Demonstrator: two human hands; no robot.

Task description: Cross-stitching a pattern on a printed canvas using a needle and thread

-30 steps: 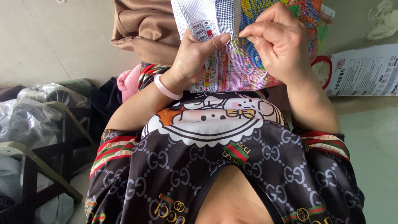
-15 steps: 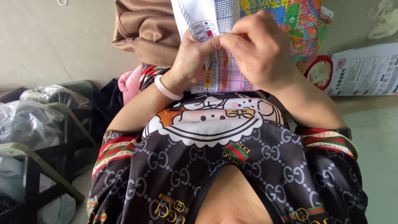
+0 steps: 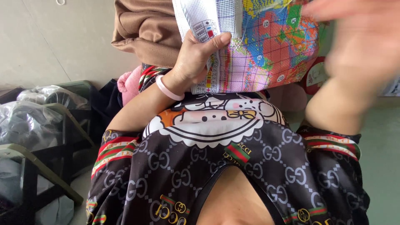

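Left hand point(image 3: 192, 62) fingers closed on the cross-stitch canvas point(image 3: 266, 46), thumb point(image 3: 214, 41) pressed on its printed gridded face at the left edge, other fingers behind the cloth. Canvas sits at 12 o'clock, upright above the lap, with coloured stitched patches toward its right half. Pink bangle point(image 3: 168, 89) on the left wrist at 7 o'clock from the thumb. Right hand point(image 3: 358, 41) at 2 o'clock, motion-blurred, clear of the canvas; finger spread cannot be told. Brown cloth point(image 3: 146, 29) at 11 o'clock, behind the canvas.
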